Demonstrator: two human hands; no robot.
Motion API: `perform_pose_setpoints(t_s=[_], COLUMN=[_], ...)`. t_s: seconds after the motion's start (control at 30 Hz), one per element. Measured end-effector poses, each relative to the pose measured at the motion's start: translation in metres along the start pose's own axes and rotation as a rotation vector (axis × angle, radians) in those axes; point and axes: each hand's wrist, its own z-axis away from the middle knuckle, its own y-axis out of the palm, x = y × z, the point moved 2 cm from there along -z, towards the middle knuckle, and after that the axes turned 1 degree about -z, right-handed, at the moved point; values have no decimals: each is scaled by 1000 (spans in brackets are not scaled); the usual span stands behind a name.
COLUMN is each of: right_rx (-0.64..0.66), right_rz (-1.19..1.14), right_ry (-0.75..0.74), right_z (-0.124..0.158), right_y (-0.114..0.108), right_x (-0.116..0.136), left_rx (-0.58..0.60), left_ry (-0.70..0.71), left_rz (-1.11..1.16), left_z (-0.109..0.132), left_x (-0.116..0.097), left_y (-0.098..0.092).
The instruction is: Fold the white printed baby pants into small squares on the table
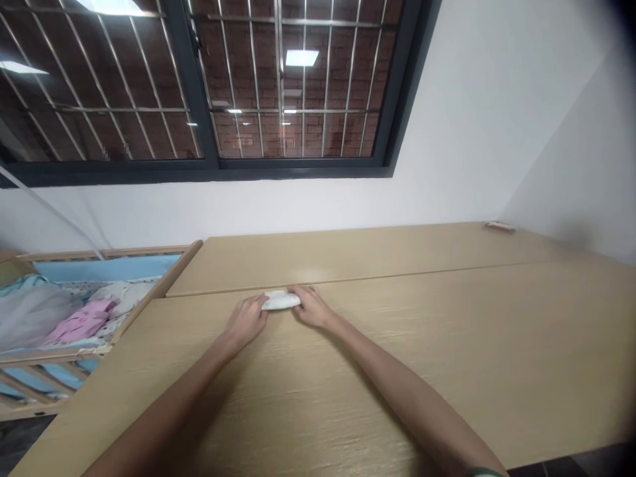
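Note:
A small white, rounded oblong thing, perhaps a folded cloth (281,300), is held at the middle of the wooden board surface (377,344), close to a seam that runs across it. My left hand (248,318) grips its left end with the fingers closed. At the right end, my right hand (309,306) has its fingers closed on it too. Both forearms reach forward over the boards. The fingertips partly cover the white thing's ends, and its exact kind does not show.
On the left stands a wooden crib (173,268) with blue lining, holding a pink cloth (84,321) and pale bedding. A small flat pale object (499,226) lies at the far right corner. Beyond the boards rise a white wall (447,146) and a dark-framed barred window (305,169).

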Motion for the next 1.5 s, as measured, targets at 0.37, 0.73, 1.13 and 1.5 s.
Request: perform_pose_setpoints(t_s=[0.37, 0.73, 1.13, 1.5], right_rx=[-20, 76, 621, 490], right_rz=[-473, -81, -85, 26], right_ry=[213, 110, -301, -227], right_z=[-35, -36, 20, -21], right_y=[-23, 7, 14, 5], right_x=[15, 13, 72, 5], left_rx=[9, -67, -71, -68], left_ry=[-288, -140, 261, 222], left_rz=[463, -47, -209, -261], left_z=[43, 58, 99, 96], left_x=[-19, -37, -81, -69], left_y=[-23, 9, 31, 42])
